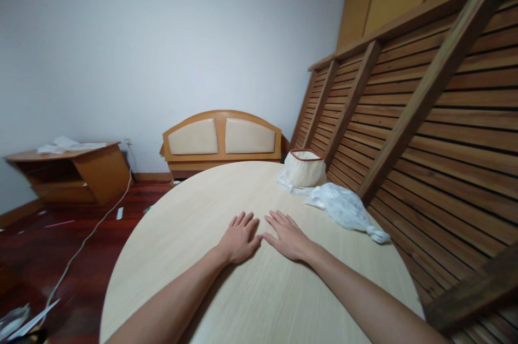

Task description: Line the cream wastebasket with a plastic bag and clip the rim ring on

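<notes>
Left hand, right hand, both spread flat on the table, cream container at one o'clock, plastic bag at two

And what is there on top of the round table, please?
The left hand and right hand lie palms down; toward the right edge, a brown-rimmed cream object and a white plastic bag. The bag's contents and the round table beneath them are hidden.

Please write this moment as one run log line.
left hand: palm down, open on table | right hand: palm down, open on table | beyond right hand: white plastic bag, cream brown-rimmed item
</notes>
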Motion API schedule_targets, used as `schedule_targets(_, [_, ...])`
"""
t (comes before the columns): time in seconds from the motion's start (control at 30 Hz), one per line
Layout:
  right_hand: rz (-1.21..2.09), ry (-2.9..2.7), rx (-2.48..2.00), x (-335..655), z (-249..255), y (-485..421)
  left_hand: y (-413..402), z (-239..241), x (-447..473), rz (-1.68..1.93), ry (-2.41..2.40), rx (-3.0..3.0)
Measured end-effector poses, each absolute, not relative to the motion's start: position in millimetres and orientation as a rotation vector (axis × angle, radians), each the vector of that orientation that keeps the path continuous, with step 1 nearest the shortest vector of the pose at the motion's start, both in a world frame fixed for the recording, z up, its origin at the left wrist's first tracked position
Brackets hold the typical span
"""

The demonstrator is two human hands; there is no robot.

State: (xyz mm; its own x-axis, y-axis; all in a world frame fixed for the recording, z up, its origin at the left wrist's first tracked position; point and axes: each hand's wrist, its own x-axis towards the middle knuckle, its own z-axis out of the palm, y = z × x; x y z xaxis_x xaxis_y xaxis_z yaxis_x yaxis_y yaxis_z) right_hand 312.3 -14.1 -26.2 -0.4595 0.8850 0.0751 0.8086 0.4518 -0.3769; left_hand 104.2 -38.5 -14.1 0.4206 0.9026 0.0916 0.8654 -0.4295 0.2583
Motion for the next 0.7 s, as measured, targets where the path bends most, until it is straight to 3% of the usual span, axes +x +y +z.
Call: schedule_targets(0.7, [0.525, -2.636, -1.288, 329.5, -8.1, -13.0, -35.4, -13.9, 95.2, 0.246, 1.496, 2.537])
